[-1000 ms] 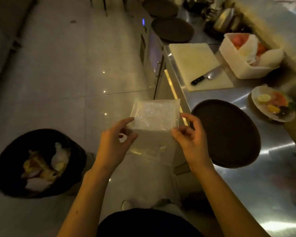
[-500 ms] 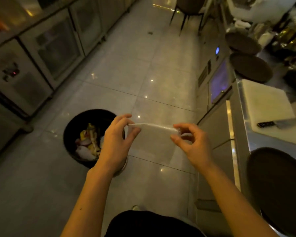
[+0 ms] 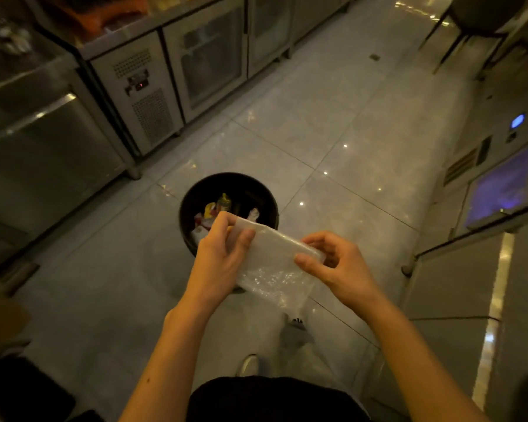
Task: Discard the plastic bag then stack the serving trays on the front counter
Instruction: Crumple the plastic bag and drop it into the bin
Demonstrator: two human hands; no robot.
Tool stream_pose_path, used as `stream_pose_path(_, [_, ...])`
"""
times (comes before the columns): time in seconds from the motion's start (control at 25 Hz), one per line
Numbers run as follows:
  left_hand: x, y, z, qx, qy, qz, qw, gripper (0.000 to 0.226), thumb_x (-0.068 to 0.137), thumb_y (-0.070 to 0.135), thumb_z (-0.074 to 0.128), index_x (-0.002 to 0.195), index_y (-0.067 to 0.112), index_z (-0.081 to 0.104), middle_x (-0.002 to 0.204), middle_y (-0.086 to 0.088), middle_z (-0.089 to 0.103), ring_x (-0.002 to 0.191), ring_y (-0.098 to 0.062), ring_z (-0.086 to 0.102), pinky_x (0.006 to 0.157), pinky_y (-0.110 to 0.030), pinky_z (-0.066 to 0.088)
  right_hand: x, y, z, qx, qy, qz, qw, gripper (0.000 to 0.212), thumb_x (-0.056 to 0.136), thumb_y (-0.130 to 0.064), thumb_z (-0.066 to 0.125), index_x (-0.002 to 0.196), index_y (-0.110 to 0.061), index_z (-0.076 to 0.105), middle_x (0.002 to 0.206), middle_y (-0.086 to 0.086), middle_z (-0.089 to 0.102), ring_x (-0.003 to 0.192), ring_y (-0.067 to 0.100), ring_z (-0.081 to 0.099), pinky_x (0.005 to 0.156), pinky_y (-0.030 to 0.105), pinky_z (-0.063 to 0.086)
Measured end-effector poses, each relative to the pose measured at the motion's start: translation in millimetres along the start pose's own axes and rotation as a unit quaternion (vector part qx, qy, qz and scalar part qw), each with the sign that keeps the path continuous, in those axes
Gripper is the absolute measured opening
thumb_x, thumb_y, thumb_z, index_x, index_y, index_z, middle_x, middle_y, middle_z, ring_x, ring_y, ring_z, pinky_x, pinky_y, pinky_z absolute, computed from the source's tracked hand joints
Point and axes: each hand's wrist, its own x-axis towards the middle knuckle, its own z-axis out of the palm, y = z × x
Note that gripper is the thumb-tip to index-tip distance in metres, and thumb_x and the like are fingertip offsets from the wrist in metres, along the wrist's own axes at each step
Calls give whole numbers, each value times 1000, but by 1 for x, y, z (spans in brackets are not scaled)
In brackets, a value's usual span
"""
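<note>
The view has swung from the desk to the bin point(image 3: 229, 208) at 12 o'clock; both hands point(image 3: 223, 254) point(image 3: 337, 263) pinch the folded bag point(image 3: 272, 263) just over it, ready to drop.

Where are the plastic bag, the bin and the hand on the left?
plastic bag point(image 3: 272, 263): head view, middle of its clear sheet.
bin point(image 3: 256, 185): head view, far inner wall.
left hand point(image 3: 223, 257): head view, back of hand.
</note>
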Motion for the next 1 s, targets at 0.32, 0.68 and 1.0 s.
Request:
stream_pose_path(0.32, [32,0,25,-104,-26,-151,983,31,89,21,67,119,16,61,105,-6,71,94,-19,71,65,-25,57,92,4,-29,114,-51,50,991,5,87,-11,67,92,-12,68,87,9,70,77,21,70,66,33,61])
stream_pose_path(0.68, [77,4,81,-93,198,-180,959,28,89,18,69,115,9,65,103,-7,73,93,-18,72,71,-27,58,160,20,-67,147,-181,146,961,33,82,-5,72,111,-13,59,97,3,75,86,17,74,69,36,62])
stream_pose_path(1.0, [68,-29,85,-146,218,-262,929,12,92,10,64,101,8,71,88,-8,78,78,-16,73,63,-26,60,189,47,-61,123,-203,178,955,26,87,-1,65,101,-22,61,96,1,72,86,18,73,68,34,62])
